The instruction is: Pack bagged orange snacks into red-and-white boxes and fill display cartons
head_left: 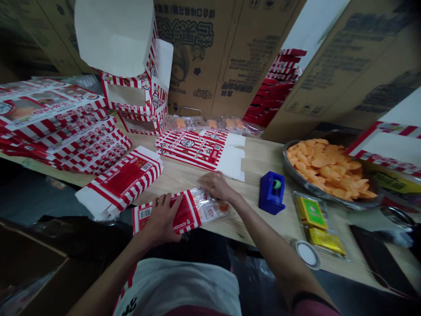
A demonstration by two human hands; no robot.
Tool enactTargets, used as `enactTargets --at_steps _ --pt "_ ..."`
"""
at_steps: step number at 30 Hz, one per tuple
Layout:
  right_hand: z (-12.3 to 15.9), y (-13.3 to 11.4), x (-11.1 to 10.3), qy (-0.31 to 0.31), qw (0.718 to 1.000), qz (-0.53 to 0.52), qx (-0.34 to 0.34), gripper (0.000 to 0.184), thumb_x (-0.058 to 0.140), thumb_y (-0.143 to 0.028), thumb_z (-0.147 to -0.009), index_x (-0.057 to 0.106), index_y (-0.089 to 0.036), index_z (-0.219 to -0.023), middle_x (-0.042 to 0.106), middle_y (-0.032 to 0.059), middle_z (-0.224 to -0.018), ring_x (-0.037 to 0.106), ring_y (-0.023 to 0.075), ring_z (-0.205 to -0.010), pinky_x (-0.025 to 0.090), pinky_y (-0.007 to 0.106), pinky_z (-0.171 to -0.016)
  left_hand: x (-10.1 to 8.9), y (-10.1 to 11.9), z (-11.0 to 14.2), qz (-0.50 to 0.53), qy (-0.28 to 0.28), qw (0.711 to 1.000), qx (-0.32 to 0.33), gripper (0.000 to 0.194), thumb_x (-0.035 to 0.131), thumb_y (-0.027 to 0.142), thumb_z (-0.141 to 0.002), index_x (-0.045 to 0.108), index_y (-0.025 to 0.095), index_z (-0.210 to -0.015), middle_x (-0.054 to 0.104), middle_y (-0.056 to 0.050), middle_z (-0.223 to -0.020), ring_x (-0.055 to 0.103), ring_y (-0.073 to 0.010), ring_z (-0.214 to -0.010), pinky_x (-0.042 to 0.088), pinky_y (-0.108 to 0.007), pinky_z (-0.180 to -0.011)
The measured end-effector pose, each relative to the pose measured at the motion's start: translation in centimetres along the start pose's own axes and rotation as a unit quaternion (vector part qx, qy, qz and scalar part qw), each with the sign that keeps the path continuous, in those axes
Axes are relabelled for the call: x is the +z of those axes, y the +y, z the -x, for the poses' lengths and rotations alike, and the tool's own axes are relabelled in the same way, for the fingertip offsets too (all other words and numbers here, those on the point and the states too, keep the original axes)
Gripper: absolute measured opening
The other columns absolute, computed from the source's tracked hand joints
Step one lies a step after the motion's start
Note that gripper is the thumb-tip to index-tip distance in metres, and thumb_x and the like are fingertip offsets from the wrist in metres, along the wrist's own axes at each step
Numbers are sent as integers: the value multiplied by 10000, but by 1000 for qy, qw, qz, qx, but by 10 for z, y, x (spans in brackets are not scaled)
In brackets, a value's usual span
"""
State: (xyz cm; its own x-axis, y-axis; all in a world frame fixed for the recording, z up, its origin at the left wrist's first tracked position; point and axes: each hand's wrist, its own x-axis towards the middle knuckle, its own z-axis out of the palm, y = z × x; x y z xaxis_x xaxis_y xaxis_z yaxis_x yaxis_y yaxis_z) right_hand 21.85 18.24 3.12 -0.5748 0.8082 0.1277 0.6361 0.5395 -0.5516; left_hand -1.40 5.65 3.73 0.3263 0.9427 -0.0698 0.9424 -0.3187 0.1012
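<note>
My left hand (162, 219) lies over a red-and-white striped carton (187, 215), thumb and fingers gripping it near the table's front edge. A clear plastic bag (210, 208) with small orange pieces and printed packets sticks out from the carton's right end; whether it lies inside or under it I cannot tell. My right hand (217, 184) is curled at the bag's upper edge, its fingertips blurred; what they pinch is hidden. Just beyond, a flat striped carton (194, 147) lies with white flaps to the right. Folded cartons (128, 175) are stacked left of my hands.
Striped boxes (66, 131) pile up at the left, beside open boxes (138, 94). Clear bags (213, 123) line the back against cardboard (210, 57). Rightward are a blue tape dispenser (271, 193), a bowl of orange chips (329, 169), yellow packets (315, 219) and a white-topped round container (306, 253).
</note>
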Motion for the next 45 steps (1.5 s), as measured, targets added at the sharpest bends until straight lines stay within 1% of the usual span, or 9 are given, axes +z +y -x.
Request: enactTargets --at_steps 2,6,9,12,16,23,34,40,45 --pt "-8 -7 9 -51 999 -3 -16 134 529 -103 -774 629 -178 -728 687 40 -848 601 203 -885 230 493 -1024 2 0 0 3 2 1000 -11 1097 737 476 -455 331 93 -1400 395 -242 -1326 372 -405 -1185 264 -502 -1010" --pt "2 -12 23 48 996 22 -72 216 474 -48 -794 621 -182 -708 659 9 -754 585 157 -784 207 437 -1054 4 1 0 1 17 999 -30 1138 732 495 -454 293 70 -1413 410 -250 -1309 372 -408 -1183 265 -505 -1009" --pt "9 -11 22 76 991 53 -101 236 454 -46 -803 632 -176 -716 665 39 -756 575 166 -772 293 368 -1001 3 4 0 -6 17 1000 -15 1126 724 482 -463 298 48 -1411 411 -264 -1310 376 -414 -1174 258 -508 -1007" --pt "6 -10 15 53 995 76 -30 224 456 -120 -853 652 -163 -753 682 68 -784 582 179 -777 384 294 -837 0 6 1 -21 19 1000 -5 1093 719 455 -475 315 62 -1411 406 -266 -1317 375 -420 -1174 243 -518 -1005" --pt "-4 -13 1 -27 989 122 83 240 446 -164 -871 679 -160 -813 703 75 -851 594 177 -787 368 254 -696 -6 9 2 -36 14 999 -28 1016 697 444 -514 353 77 -1397 423 -260 -1294 395 -417 -1149 262 -518 -973" --pt "-32 -7 -17 -119 978 118 125 140 563 -150 -733 702 -141 -729 692 66 -757 556 164 -673 295 243 -561 -15 22 -5 -43 -4 999 -29 1018 709 463 -510 368 72 -1386 441 -260 -1265 399 -414 -1131 268 -526 -958" --pt "-9 -16 9 -104 992 52 39 183 494 -103 -783 650 -148 -700 649 37 -725 530 148 -696 340 244 -640 -3 12 -7 4 -10 1000 -6 1052 717 485 -498 342 80 -1394 428 -240 -1271 395 -402 -1151 283 -525 -975" --pt "16 -6 22 -3 989 63 -135 237 435 -78 -840 623 -176 -732 642 75 -814 520 199 -827 354 320 -825 -2 15 -5 27 7 1000 -1 1022 723 452 -496 347 111 -1383 427 -224 -1285 389 -404 -1156 279 -534 -981" --pt "22 -4 33 41 989 75 -121 255 420 -61 -850 617 -171 -732 625 76 -781 512 197 -787 371 313 -789 0 18 -1 25 2 999 30 1031 728 424 -490 345 84 -1386 388 -253 -1334 356 -421 -1197 248 -535 -1010"
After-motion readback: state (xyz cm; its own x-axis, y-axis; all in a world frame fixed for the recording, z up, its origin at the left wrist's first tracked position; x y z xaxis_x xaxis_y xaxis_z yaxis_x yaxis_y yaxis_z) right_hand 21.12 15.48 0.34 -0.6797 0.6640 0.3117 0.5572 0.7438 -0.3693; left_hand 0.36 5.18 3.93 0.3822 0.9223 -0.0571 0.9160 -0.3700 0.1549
